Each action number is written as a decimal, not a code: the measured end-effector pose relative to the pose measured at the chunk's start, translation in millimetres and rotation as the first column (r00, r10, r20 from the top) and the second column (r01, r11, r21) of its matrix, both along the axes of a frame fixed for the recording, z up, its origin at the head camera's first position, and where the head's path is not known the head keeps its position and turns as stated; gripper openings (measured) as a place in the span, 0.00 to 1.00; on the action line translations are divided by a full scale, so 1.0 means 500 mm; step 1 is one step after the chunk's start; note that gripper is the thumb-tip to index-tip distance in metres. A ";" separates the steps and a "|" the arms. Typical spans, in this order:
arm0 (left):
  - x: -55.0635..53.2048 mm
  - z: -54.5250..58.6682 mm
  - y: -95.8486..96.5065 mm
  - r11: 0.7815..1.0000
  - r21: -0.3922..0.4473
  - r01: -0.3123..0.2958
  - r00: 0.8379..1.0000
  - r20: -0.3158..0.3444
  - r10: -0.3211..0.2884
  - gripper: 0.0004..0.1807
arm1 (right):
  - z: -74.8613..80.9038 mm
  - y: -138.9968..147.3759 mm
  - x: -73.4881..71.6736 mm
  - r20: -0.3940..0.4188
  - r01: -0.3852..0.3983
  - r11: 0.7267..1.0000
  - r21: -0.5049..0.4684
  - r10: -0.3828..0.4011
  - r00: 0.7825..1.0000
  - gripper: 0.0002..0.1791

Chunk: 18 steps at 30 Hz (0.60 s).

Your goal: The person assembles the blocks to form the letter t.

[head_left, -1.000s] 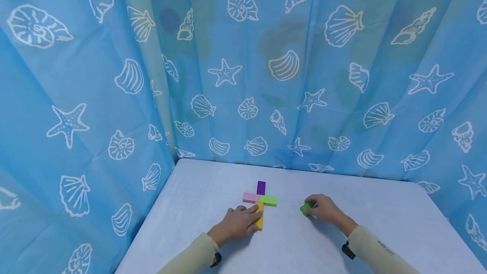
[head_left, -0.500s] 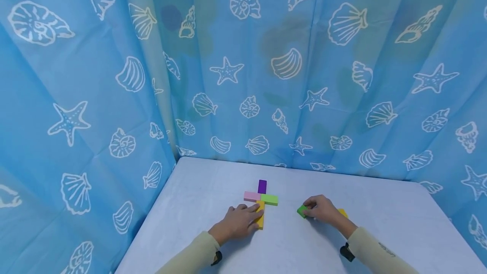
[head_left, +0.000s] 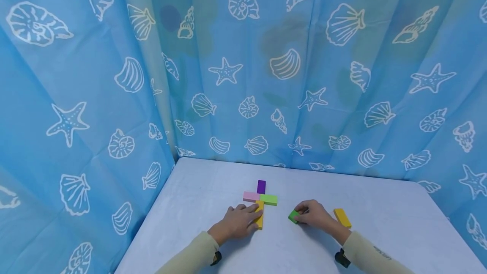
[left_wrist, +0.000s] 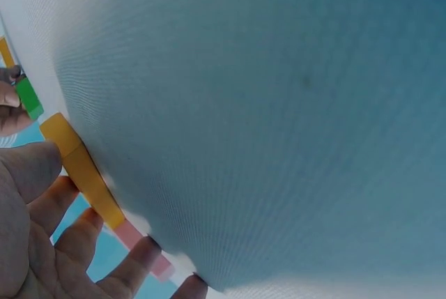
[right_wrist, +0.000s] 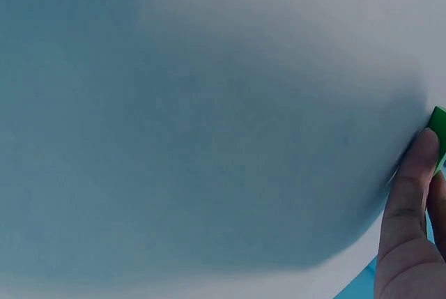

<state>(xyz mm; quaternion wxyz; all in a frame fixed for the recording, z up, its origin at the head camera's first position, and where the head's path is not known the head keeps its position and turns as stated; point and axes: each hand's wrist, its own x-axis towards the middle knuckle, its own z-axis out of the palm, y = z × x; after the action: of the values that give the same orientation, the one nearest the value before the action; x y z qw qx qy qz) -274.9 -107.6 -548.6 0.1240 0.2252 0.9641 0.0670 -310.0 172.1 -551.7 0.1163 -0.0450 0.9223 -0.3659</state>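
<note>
My left hand (head_left: 236,222) rests with spread fingers on a yellow block (head_left: 260,221) lying lengthwise on the table. In the left wrist view the yellow length (left_wrist: 87,177) shows a seam across it, like two blocks end to end. Beyond it lie a pink block (head_left: 250,197), a light green block (head_left: 269,200) and a purple block (head_left: 261,187), together forming a cross. To the right, my right hand (head_left: 314,215) pinches a darker green block (head_left: 293,216) between thumb and fingers at the table. Only part of that green block (right_wrist: 437,128) shows in the right wrist view.
A separate yellow block (head_left: 342,218) lies on the white table (head_left: 388,215), right of my right hand. A blue curtain (head_left: 243,92) with shell prints hangs behind the table and along its left side.
My right hand has moved left and slightly nearer with the green block, turning it a little. The yellow block behind that hand has come into view. My left hand has stayed put.
</note>
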 end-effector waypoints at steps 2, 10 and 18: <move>0.000 -0.001 -0.001 1.000 0.004 0.001 1.000 0.000 -0.001 0.28 | 0.000 -0.005 0.003 0.005 0.000 1.000 -0.012 0.000 1.000 0.12; 0.003 0.003 -0.003 1.000 0.002 0.002 1.000 -0.003 -0.002 0.28 | -0.006 -0.017 0.011 0.027 -0.006 0.999 -0.039 0.007 1.000 0.12; -0.001 0.003 0.000 1.000 -0.002 -0.002 1.000 0.008 0.002 0.28 | 0.000 -0.039 0.026 0.055 -0.014 0.999 -0.038 0.016 0.998 0.11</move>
<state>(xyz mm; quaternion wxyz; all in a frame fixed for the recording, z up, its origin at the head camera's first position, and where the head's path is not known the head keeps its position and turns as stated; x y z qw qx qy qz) -275.3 -107.5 -547.1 0.1278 0.2240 0.9639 0.0671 -297.0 152.5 -551.4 0.1436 -0.0437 0.9113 -0.3833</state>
